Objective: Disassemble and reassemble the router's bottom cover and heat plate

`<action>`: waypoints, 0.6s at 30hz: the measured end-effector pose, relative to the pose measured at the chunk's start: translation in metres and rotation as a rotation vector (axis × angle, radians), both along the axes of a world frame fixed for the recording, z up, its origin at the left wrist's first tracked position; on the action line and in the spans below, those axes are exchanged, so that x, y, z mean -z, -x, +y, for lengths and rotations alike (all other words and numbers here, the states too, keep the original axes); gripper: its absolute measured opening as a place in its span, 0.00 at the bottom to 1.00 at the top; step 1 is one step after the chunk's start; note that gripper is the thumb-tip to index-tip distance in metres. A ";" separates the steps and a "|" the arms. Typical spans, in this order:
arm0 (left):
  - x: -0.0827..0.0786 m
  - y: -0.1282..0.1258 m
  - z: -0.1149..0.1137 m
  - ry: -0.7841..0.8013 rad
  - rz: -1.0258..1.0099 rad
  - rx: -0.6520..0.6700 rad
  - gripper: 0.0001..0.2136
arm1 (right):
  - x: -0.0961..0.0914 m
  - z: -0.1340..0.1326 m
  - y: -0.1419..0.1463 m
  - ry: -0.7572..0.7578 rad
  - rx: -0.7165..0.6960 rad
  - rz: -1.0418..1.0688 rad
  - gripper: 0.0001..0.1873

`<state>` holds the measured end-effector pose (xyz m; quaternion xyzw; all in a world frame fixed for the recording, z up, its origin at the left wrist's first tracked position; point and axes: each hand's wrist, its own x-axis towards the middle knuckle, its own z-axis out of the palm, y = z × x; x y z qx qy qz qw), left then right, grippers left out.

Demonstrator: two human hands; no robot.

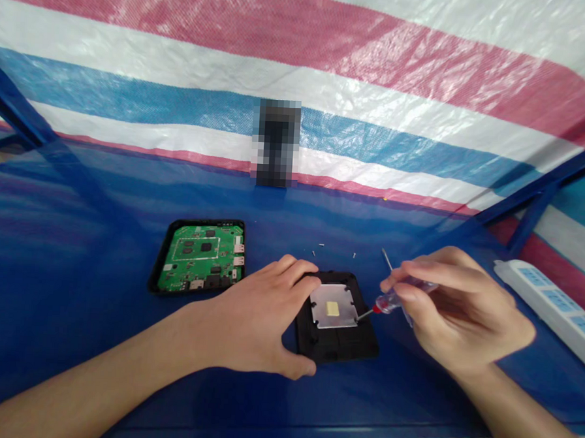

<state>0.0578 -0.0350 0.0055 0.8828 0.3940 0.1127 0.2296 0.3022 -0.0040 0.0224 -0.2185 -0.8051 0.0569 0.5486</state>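
A square black plastic cover (337, 349) lies on the blue table, with a silver metal plate (344, 297) on it and a pale yellow pad (333, 309) at the plate's middle. My left hand (262, 315) grips the cover's left side, fingers at the far edge and thumb near the front. In my right hand (459, 313) is a screwdriver (389, 302) with a clear handle and red collar. Its tip meets the plate's right front corner, where a screw cannot be made out. A second metal shaft (386, 258) shows behind my right fingers; its other end is hidden.
A black case with a green circuit board (200, 250) lies left of my left hand. Several small screws (321, 245) lie behind the cover. A white power strip (553, 304) sits at right. A blurred dark object (275, 143) stands at the back, before a striped sheet (180, 115).
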 end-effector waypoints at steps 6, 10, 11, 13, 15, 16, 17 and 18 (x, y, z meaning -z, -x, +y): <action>0.001 0.001 -0.001 -0.004 -0.004 0.005 0.36 | 0.010 -0.005 -0.006 -0.005 0.072 0.081 0.21; 0.003 0.000 -0.001 -0.014 -0.012 -0.003 0.35 | 0.018 -0.006 -0.002 0.022 0.072 0.135 0.21; 0.003 0.000 -0.001 -0.013 -0.007 -0.006 0.35 | 0.019 -0.007 -0.001 0.035 0.066 0.124 0.21; 0.003 0.000 -0.002 -0.008 0.004 -0.011 0.35 | 0.019 -0.011 0.000 0.094 0.065 0.114 0.22; 0.003 0.000 -0.002 -0.009 0.011 -0.011 0.33 | 0.019 -0.015 0.000 0.153 0.068 0.108 0.23; 0.002 0.000 -0.002 -0.012 0.011 -0.009 0.33 | 0.018 -0.016 -0.001 0.175 0.068 0.100 0.24; 0.002 0.000 -0.002 -0.017 0.009 -0.008 0.33 | 0.018 -0.017 -0.001 0.189 0.063 0.089 0.24; 0.001 0.000 -0.002 -0.021 0.009 -0.007 0.33 | 0.017 -0.017 -0.002 0.195 0.052 0.078 0.24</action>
